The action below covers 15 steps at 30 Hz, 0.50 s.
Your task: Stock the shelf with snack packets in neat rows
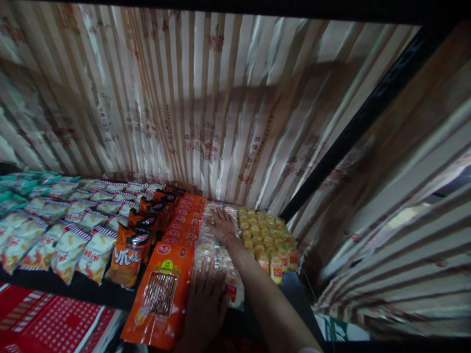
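**Beneath two flattened hands, a strip of clear packets among tight snack rows**

Far to the left of the hands, teal packets [18,184] give way to white packets [69,247], puffy pillows of glossy film with striped top edges. Closer in come orange-and-brown bags [127,255], crinkled and standing in file. Just beside the left hand [205,296] lie flat orange packs [162,291], smooth and oblong, overlapping like shingles; the nearest one's window shows thin brown sticks.

The left hand is open, its fingers long and nearly straight, resting on the near end of the clear packets [231,275]; it appears to have hold of nothing. These packets, shiny and wrinkled with pale contents, run away from it toward the curtain [206,98]. Beyond it and a little to its right, the right hand [223,226] is spread palm down on their far end, fingers fanned, gripping nothing visible.

The step in hand looks like patting this strip level and square. The next move seems to call for light, even pressure, perhaps a sideways nudge, without crushing what is inside.

Right of the right hand sit stubby yellow packets [263,233] in a tight block on the dark shelf [294,294]. Behind, the curtain falls in stiff, sheeny pleats.
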Each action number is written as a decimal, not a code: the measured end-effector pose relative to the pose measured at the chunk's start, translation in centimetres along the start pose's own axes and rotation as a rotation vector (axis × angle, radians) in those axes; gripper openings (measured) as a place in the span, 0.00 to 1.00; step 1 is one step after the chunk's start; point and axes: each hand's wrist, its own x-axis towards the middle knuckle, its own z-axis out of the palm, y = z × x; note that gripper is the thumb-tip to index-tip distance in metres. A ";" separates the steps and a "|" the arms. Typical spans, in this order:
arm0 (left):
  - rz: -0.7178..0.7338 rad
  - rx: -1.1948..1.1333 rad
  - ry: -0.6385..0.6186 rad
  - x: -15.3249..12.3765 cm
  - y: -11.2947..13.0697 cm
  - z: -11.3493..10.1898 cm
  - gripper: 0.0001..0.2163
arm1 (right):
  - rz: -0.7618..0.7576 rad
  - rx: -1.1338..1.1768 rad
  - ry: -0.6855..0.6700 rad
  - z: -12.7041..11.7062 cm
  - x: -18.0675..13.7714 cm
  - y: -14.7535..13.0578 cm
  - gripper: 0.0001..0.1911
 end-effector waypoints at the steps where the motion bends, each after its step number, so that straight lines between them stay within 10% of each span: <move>1: 0.003 -0.003 -0.001 0.1 0.0 -0.1 0.19 | 0.000 0.002 0.004 0.0 0.0 0.0 0.34; 15: 0.013 0.012 -0.026 0.1 0.0 -0.2 0.21 | -0.011 0.037 0.065 0.8 0.5 0.0 0.32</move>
